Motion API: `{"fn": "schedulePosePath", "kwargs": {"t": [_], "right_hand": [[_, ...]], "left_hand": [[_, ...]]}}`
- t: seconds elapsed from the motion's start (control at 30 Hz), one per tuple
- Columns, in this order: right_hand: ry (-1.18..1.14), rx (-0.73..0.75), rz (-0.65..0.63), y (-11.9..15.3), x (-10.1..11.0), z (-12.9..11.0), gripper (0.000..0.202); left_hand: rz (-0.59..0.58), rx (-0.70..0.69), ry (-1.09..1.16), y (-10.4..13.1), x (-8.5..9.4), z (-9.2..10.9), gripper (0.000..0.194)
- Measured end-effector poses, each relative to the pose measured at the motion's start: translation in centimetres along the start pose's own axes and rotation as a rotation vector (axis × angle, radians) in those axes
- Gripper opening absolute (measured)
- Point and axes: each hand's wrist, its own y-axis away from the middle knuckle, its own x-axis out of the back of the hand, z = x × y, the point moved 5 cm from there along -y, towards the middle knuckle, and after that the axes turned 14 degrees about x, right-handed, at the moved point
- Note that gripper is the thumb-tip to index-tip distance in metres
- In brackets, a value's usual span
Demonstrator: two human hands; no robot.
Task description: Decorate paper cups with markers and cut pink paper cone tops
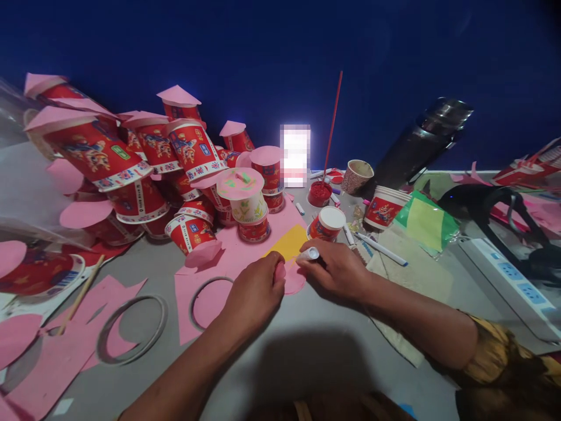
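My right hand (335,270) grips a white marker pen (309,254), whose end points up toward me. Its tip is hidden behind my fingers. My left hand (258,286) is closed at the left edge of a round piece of pink paper (294,282), pinching it between thumb and fingers. Just beyond lies a yellow sheet (287,241) on top of a larger pink sheet (287,219). A small red paper cup with a white top (332,217) stands past my right hand. Left of it is a white cup with a coloured pink disc (240,186).
Red paper cups with pink cone tops (99,149) pile up at left. Grey rings (131,330) and pink scraps lie nearer. Behind stand a red paint pot (319,194) with a stick and a leaning black flask (416,143). A power strip (511,286) is at right.
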Motion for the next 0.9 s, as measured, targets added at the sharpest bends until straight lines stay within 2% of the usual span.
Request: {"fn": "schedulePosePath", "kwargs": {"t": [0.07, 0.1, 0.13, 0.27, 0.37, 0.43, 0.53, 0.6, 0.67, 0.83, 0.9], "right_hand": [[-0.024, 0.019, 0.096, 0.4, 0.5, -0.2, 0.016], [-0.037, 0.040, 0.101, 0.5, 0.5, -0.5, 0.016], [-0.050, 0.070, 0.070, 0.5, 0.3, -0.8, 0.017], [-0.001, 0.133, -0.198, 0.1, -1.2, -1.6, 0.015], [0.087, 0.065, -0.252, -0.3, -1.2, -1.1, 0.016], [0.102, 0.017, -0.216, -0.3, -0.7, -0.7, 0.016], [0.058, -0.020, -0.048, 0.2, 0.4, -0.3, 0.015], [0.025, -0.019, 0.084, 0.6, 1.1, -0.3, 0.017], [-0.007, 0.026, 0.117, 0.9, 1.2, -0.7, 0.018], [0.055, 0.174, -0.202, 0.5, -0.4, -1.4, 0.017], [0.142, 0.166, -0.242, 0.4, -0.5, -1.0, 0.019]], "left_hand": [[0.008, -0.010, 0.010, -0.1, 0.0, -0.1, 0.013], [0.010, -0.015, 0.015, -0.2, -0.1, -0.2, 0.014], [0.009, -0.018, 0.019, -0.2, -0.1, -0.2, 0.014], [-0.006, -0.013, 0.035, -0.3, -0.1, -0.3, 0.018], [-0.005, 0.003, 0.024, -0.2, 0.0, -0.3, 0.022], [-0.004, 0.011, 0.010, -0.1, 0.1, -0.3, 0.021], [0.004, 0.003, 0.005, -0.1, 0.0, -0.4, 0.017], [0.005, -0.002, 0.014, -0.2, -0.1, -0.4, 0.017], [-0.001, -0.001, 0.021, -0.3, -0.2, -0.6, 0.016], [-0.008, 0.002, 0.016, -0.4, -0.2, -0.6, 0.020], [-0.008, 0.005, 0.013, -0.4, -0.2, -0.5, 0.021]]}}
